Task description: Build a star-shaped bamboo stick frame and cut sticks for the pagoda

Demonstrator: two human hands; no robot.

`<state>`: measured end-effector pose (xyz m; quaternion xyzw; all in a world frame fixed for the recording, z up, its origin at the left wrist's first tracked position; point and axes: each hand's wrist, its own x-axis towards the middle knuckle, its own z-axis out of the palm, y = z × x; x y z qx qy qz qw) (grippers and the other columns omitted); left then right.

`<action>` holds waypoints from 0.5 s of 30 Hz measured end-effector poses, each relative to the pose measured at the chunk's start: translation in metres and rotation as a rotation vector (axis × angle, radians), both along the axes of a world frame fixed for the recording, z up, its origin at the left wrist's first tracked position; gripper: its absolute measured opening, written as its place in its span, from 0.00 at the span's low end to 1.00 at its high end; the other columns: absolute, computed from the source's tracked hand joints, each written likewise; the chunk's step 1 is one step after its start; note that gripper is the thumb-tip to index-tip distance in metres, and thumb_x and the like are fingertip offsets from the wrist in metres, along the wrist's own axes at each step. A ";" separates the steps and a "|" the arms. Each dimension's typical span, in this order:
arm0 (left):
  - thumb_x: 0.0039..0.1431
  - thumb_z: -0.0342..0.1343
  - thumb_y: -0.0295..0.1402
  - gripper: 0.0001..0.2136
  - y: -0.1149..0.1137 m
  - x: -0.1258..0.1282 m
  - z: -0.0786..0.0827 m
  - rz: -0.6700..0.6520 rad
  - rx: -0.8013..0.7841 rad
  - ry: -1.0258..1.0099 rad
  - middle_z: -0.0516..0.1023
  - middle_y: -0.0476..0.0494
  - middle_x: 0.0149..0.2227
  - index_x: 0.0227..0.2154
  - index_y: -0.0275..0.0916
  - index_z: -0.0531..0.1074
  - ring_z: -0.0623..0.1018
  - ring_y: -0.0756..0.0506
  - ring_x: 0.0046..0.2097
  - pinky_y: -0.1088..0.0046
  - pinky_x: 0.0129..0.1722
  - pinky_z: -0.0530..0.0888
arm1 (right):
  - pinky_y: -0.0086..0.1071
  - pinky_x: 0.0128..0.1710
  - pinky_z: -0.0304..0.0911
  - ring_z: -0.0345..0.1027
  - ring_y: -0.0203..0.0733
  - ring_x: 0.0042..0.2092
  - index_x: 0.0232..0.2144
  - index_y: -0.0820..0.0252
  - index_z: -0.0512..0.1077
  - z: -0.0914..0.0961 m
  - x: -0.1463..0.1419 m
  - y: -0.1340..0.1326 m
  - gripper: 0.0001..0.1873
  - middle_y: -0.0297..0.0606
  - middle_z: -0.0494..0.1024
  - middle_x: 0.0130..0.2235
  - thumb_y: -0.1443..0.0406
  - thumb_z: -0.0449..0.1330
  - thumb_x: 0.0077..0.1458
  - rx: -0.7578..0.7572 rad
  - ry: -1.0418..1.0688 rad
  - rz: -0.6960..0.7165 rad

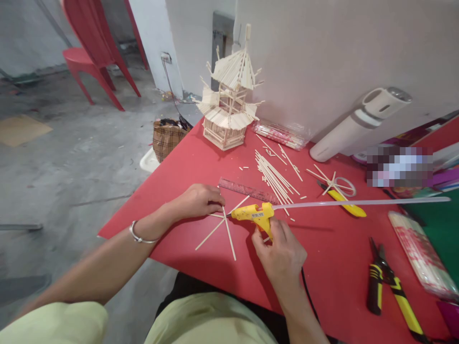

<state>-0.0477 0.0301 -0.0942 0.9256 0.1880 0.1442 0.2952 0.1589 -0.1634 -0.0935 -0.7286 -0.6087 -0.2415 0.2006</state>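
My right hand (281, 251) grips a yellow hot glue gun (254, 215) with a long glue stick (358, 203) poking out of its back. The gun's nozzle is at the centre of a star of thin wooden sticks (229, 236) lying on the red table. With fingers closed, my left hand (201, 199) pinches the upper end of one stick in that star. A clear ruler (247, 189) lies just beyond the star. Farther back, a pagoda model (231, 102) made of wooden sticks stands upright at the table's edge.
Loose sticks (274, 177) and offcuts lie behind the gun. Rightward are another stick star (333, 184), a yellow cutter (347, 203), pliers (385, 277), and packed sticks (421, 253). A white flask (358, 124) leans near the wall. A black cord (310, 296) runs by my right wrist.
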 end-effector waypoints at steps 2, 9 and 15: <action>0.65 0.57 0.35 0.08 0.000 0.000 0.000 0.000 -0.001 0.001 0.82 0.46 0.36 0.36 0.42 0.82 0.79 0.51 0.35 0.79 0.38 0.70 | 0.30 0.29 0.59 0.70 0.37 0.30 0.46 0.63 0.73 0.000 0.000 0.000 0.14 0.36 0.78 0.32 0.63 0.56 0.61 0.000 -0.003 0.004; 0.65 0.57 0.35 0.08 0.001 0.000 0.000 -0.002 0.000 -0.005 0.83 0.47 0.36 0.37 0.43 0.81 0.79 0.51 0.35 0.79 0.38 0.70 | 0.30 0.29 0.59 0.69 0.36 0.29 0.46 0.63 0.73 -0.001 0.000 0.000 0.14 0.34 0.78 0.32 0.64 0.57 0.59 0.000 0.016 0.017; 0.65 0.57 0.36 0.08 0.000 0.000 -0.001 -0.001 0.000 -0.007 0.83 0.46 0.37 0.36 0.42 0.81 0.79 0.50 0.36 0.79 0.38 0.70 | 0.30 0.30 0.59 0.70 0.37 0.30 0.47 0.64 0.73 -0.001 0.000 0.000 0.14 0.35 0.78 0.32 0.64 0.58 0.60 0.002 0.007 0.016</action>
